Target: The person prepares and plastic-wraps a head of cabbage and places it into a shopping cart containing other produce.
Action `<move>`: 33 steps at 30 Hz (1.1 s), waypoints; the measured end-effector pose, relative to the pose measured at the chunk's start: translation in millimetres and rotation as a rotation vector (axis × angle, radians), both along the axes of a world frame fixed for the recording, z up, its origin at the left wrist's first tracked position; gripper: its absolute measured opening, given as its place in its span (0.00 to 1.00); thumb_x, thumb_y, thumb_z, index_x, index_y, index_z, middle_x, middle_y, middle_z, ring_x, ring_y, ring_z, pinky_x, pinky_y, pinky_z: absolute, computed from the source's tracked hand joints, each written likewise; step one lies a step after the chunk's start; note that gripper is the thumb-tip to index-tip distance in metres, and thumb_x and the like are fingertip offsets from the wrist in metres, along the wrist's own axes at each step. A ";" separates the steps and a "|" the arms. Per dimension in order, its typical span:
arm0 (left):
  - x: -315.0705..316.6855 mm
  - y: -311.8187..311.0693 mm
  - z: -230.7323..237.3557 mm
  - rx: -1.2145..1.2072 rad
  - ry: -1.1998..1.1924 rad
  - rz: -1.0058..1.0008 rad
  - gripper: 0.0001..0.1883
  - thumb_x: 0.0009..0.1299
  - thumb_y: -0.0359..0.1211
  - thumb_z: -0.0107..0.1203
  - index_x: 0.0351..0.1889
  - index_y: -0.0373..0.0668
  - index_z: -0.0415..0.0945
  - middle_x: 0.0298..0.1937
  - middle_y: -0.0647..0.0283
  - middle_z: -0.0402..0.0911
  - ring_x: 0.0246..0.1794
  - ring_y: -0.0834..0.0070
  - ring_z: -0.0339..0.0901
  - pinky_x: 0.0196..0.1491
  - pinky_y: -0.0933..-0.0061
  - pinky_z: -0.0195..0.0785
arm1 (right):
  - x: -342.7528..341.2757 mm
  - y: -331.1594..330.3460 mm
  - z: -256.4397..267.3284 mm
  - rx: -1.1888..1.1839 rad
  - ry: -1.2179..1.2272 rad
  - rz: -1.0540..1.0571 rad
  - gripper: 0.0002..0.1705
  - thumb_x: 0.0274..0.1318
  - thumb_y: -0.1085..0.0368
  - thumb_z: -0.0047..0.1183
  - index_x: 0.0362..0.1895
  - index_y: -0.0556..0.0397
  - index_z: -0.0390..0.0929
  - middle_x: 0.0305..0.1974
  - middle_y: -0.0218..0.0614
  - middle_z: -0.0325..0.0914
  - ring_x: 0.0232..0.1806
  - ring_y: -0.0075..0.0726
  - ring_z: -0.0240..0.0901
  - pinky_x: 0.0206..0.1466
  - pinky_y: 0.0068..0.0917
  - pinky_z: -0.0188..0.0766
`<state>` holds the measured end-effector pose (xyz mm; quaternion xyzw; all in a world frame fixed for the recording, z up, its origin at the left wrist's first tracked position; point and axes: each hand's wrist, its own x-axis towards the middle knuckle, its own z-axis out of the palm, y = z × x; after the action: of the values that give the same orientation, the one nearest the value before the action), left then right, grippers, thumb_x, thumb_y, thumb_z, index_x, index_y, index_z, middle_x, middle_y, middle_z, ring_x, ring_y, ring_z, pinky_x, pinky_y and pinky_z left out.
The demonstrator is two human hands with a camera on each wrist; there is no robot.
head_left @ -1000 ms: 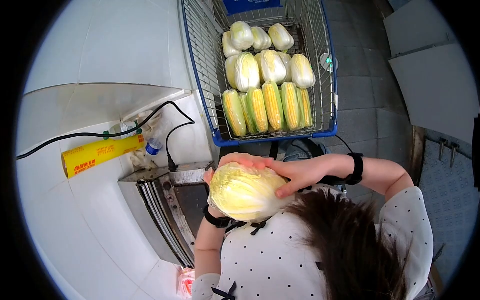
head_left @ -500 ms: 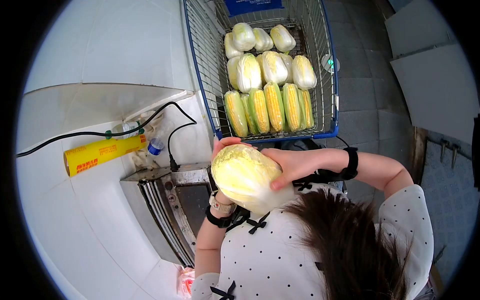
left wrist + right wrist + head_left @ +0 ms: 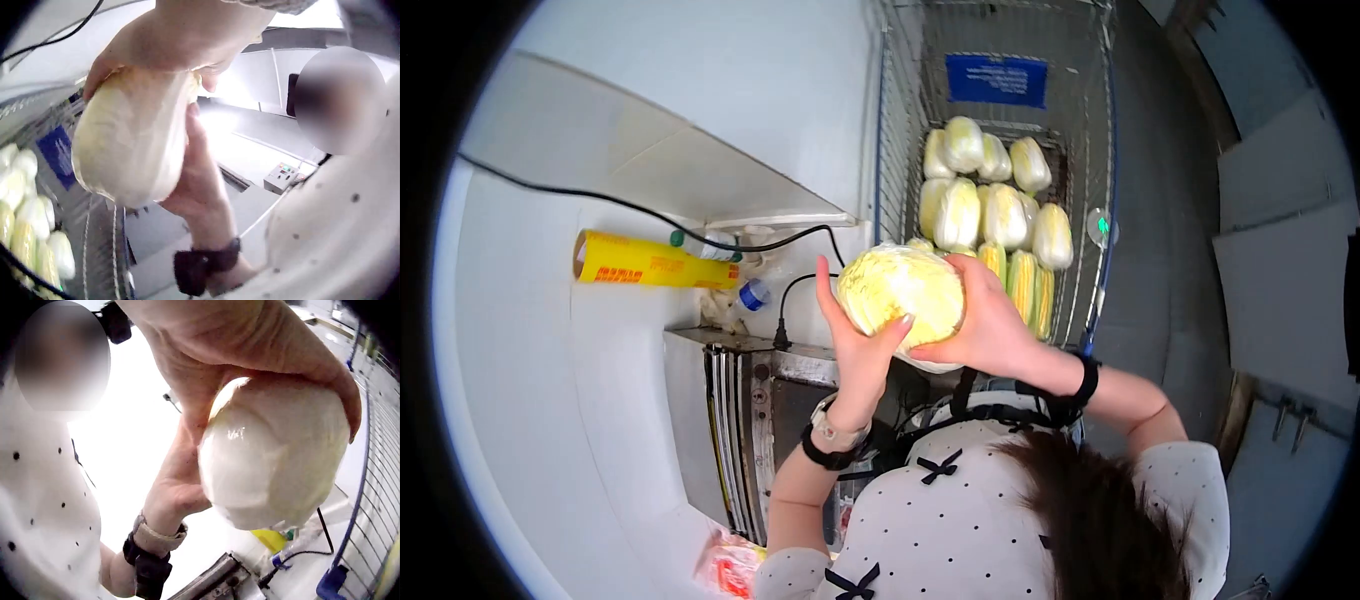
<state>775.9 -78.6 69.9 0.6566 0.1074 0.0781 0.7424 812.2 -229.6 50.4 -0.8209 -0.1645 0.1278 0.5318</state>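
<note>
A napa cabbage (image 3: 905, 290) in clear film is held up in front of the chest, overlapping the near end of the cart in the head view. My left hand (image 3: 862, 350) grips its left side, thumb laid across the leaves. From the other side my right hand (image 3: 997, 325) grips it, fingers curved round the far side. In the left wrist view the cabbage (image 3: 131, 137) shows its pale ribs below my left hand (image 3: 181, 40). The right wrist view shows its smooth white end (image 3: 269, 462) under my right hand (image 3: 250, 344).
A wire shopping cart (image 3: 1108, 200) holds several wrapped cabbages (image 3: 1004, 215) and corn cobs (image 3: 1022, 285). On the left are a yellow tube (image 3: 655, 262), a black cable (image 3: 670, 220), a bottle with a blue label (image 3: 753, 294) and a metal machine (image 3: 700, 420).
Both hands have raised the cabbage forward from the chest toward the cart and tilted it. The left thumb now lies over its near face. The head view has shifted, showing more of the cart's far end.
</note>
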 end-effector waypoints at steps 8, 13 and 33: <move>17.6 18.2 13.4 -0.173 -0.007 0.014 0.33 0.55 0.23 0.54 0.60 0.37 0.55 0.54 0.55 0.65 0.53 0.68 0.68 0.53 0.69 0.66 | -1.6 -10.1 34.1 -0.049 -0.101 0.056 0.48 0.36 0.53 0.65 0.59 0.59 0.53 0.51 0.53 0.61 0.55 0.55 0.59 0.57 0.40 0.58; 8.2 32.1 1.6 -0.637 0.204 -0.100 0.29 0.59 0.28 0.52 0.59 0.36 0.55 0.52 0.54 0.68 0.53 0.65 0.69 0.56 0.64 0.64 | -2.5 -21.9 17.8 0.401 0.182 0.123 0.51 0.38 0.62 0.64 0.65 0.52 0.45 0.55 0.46 0.59 0.59 0.43 0.57 0.61 0.34 0.54; 8.9 47.9 31.9 0.696 -0.540 -0.226 0.31 0.57 0.34 0.57 0.59 0.38 0.62 0.64 0.49 0.57 0.66 0.55 0.54 0.65 0.59 0.44 | -29.2 -19.1 33.5 0.506 0.140 0.166 0.57 0.31 0.67 0.66 0.66 0.57 0.43 0.61 0.45 0.54 0.62 0.37 0.53 0.63 0.30 0.50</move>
<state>784.8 -30.7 101.8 0.8307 -0.1950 0.1966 0.4829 783.0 -248.7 83.8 -0.6349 -0.2209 0.1821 0.7175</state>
